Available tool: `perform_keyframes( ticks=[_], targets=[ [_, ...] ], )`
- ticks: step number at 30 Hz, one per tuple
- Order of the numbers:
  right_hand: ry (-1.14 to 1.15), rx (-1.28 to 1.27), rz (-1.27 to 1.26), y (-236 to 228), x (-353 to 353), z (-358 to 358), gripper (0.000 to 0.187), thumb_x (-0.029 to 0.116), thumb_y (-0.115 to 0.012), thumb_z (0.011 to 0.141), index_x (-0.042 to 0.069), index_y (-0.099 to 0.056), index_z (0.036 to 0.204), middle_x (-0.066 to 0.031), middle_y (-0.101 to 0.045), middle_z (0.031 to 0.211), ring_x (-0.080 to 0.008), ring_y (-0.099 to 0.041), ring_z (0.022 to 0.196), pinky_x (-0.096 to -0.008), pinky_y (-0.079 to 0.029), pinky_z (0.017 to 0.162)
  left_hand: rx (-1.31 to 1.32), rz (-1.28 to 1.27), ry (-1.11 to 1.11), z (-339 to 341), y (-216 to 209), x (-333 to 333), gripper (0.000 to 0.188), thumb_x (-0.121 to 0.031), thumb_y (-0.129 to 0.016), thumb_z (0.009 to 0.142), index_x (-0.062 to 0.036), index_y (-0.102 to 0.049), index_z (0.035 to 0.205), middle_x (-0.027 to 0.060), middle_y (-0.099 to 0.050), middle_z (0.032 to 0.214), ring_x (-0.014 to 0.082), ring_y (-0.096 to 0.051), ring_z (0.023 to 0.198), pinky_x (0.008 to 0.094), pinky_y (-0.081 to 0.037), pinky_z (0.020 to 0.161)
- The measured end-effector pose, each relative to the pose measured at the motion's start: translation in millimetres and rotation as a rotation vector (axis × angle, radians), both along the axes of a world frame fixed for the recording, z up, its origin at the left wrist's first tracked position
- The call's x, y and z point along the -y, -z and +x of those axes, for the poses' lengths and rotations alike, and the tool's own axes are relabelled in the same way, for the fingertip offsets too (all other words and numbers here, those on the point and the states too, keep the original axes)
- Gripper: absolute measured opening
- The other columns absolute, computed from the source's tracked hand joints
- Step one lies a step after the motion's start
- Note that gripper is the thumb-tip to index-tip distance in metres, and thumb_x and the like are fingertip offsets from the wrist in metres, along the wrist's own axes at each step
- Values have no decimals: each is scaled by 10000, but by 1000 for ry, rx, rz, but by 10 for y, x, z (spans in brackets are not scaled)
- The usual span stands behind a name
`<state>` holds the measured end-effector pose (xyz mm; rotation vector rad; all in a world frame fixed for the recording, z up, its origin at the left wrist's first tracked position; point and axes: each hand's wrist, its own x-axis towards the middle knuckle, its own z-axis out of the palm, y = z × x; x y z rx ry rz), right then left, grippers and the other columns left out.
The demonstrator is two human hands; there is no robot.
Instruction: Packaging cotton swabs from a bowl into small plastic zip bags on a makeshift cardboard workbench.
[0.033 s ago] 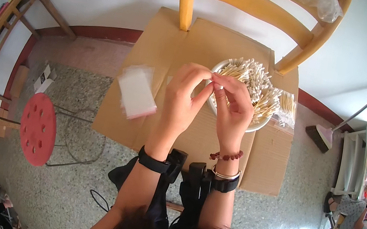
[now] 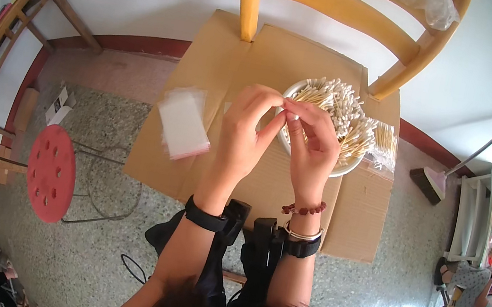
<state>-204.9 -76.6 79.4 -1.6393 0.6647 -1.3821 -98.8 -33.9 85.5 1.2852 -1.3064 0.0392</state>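
My left hand (image 2: 243, 124) and my right hand (image 2: 314, 145) meet at the fingertips over the left edge of a round white bowl (image 2: 348, 170). Thumbs and forefingers of both are pinched together; whatever lies between them is hidden or too small to name. Cotton swabs (image 2: 340, 101) with white tips and pale sticks heap the bowl, partly behind my right hand. To its right lies a clear plastic bag (image 2: 386, 141) with swabs in it. A stack of flat clear plastic bags (image 2: 183, 122) with a pinkish edge rests left of my left hand.
Flattened cardboard (image 2: 358, 214) covers the seat of a wooden chair (image 2: 342, 7), whose back rises at the far side. A red round stool (image 2: 51, 173) stands at left. A broom (image 2: 433, 185) leans at right. Another person (image 2: 469, 291) sits at the far right.
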Motion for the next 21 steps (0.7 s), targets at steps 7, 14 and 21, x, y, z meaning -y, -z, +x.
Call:
perform_keyframes(
  ticks=[7, 14, 21],
  targets=[
    [-137, 314, 184, -47, -2, 0, 341, 20, -646, 838, -23, -561, 1165, -127, -512, 1270, -220, -493, 1166, -337, -430, 957, -740, -41, 493, -34, 20, -16, 119, -25, -619, 870, -39, -534, 951, 64, -595, 973, 142, -573, 931, 298, -463, 841],
    [-426, 446, 349, 75, 55, -113, 198, 25, -646, 847, 33, -618, 1043, -115, -528, 1240, -168, -549, 1064, -318, -479, 882, -837, 0, 682, -105, 48, 3, 121, -18, -636, 859, -23, -548, 942, 39, -584, 942, 135, -593, 936, 281, -470, 836],
    [-405, 496, 346, 61, 62, -141, 136, 7, -647, 841, 43, -639, 972, -99, -574, 1170, -152, -583, 978, -297, -502, 814, -838, 16, 718, -127, 19, 32, 125, -34, -646, 857, -28, -544, 931, 31, -580, 933, 130, -593, 921, 281, -469, 826]
  ],
)
